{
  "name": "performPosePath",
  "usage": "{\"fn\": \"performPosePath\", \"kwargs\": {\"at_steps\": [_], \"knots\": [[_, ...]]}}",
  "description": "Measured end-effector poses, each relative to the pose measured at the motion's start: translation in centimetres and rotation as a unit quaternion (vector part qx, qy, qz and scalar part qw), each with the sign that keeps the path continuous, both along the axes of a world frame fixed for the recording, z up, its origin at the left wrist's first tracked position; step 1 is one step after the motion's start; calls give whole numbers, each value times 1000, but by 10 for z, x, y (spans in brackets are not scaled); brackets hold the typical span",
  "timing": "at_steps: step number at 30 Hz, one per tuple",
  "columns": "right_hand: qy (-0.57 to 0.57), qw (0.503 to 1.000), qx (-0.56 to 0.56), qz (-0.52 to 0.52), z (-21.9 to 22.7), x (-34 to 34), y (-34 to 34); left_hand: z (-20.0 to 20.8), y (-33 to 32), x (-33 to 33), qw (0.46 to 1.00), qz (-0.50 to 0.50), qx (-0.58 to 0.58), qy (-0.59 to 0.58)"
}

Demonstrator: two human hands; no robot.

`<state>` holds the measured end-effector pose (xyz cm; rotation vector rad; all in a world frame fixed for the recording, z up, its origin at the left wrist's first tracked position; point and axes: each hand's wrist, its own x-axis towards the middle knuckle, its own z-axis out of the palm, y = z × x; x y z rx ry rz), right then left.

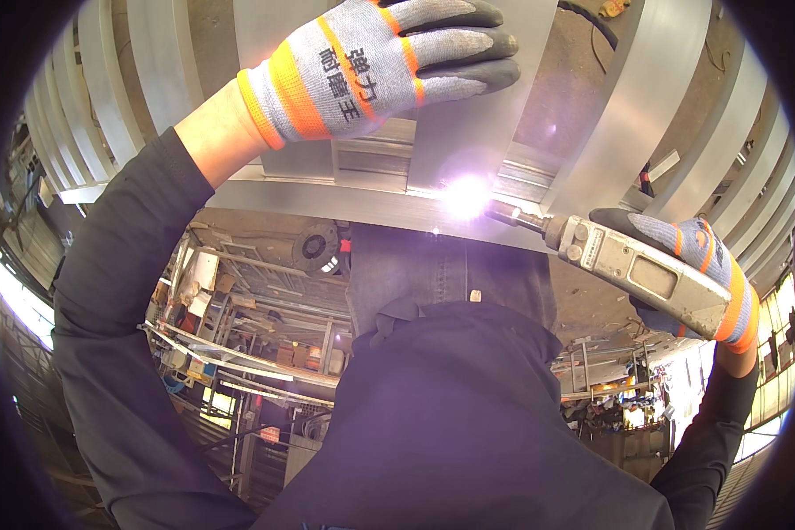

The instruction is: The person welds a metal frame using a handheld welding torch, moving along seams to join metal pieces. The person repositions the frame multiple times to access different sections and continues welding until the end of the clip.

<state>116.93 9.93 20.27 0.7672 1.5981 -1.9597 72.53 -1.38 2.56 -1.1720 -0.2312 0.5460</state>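
My right hand [724, 274], in a grey and orange glove, is closed round a handheld welding gun [640, 269] with a pale, scuffed metal body. The gun's nozzle points left at a metal rail [318, 200]. A glaring white-violet spot [466, 196] burns at its tip, where the rail meets a flat metal slat [464, 146]; the glare hides the joint itself. Across the top of the slats lies my left hand [371, 71], in a matching glove with dark fingertips. Its fingers stretch to the right and it grips nothing.
More slats [658, 106] run side by side to both edges of the frame. A dark round reel-like object [318, 247] is on the floor near my legs. Racks and long metal pieces [238, 358] crowd the lower left. A black cable [592, 19] lies beyond the slats.
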Motion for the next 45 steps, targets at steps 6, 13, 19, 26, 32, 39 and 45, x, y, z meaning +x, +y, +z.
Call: {"fn": "performPosePath", "kwargs": {"at_steps": [6,13,19,26,32,39,45], "knots": [[95,993,66,31,-4,0,3,8,6,0,993,-34,64,96],[127,988,75,36,-2,-3,7,18,4,-2,990,-37,52,127],[115,991,70,28,1,-1,5,21,12,-1,946,-49,226,228],[109,989,98,13,3,7,-1,27,11,23,171,3,733,658],[59,988,138,-26,21,24,-7,67,23,7,-350,16,722,597],[-161,915,344,-138,116,82,-57,68,57,54,-347,-17,694,631],[-235,832,464,-192,233,132,-120,60,87,114,-387,79,776,492]]}}
